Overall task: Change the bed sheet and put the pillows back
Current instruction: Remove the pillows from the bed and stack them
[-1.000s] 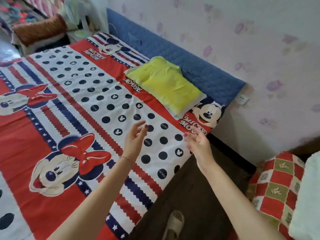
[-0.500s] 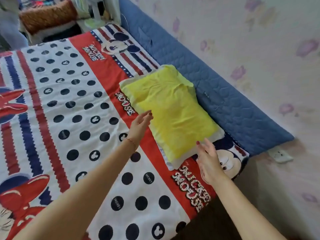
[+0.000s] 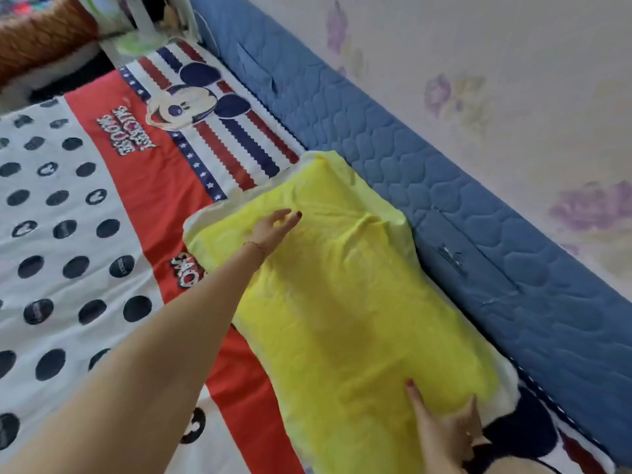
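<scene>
A yellow pillow (image 3: pixel 342 302) with a pale border lies on the bed against the blue quilted headboard (image 3: pixel 444 206). Under it spreads the red, white and navy cartoon-mouse bed sheet (image 3: pixel 85 234), flat across the mattress. My left hand (image 3: pixel 273 227) rests with straight fingers on the pillow's far end. Over the pillow's near end lies my right hand (image 3: pixel 444 429), fingers extended on the yellow fabric, near the corner by the headboard. Neither hand grips anything.
The wall (image 3: pixel 496 80) with faint purple flower print rises behind the headboard. A brown fuzzy cushion (image 3: pixel 37 39) and a green and white object (image 3: pixel 136 42) sit beyond the far end of the bed.
I have leaned in over the bed. Both hands moved forward from above the sheet onto the yellow pillow, left hand to its far end, right hand to its near end.
</scene>
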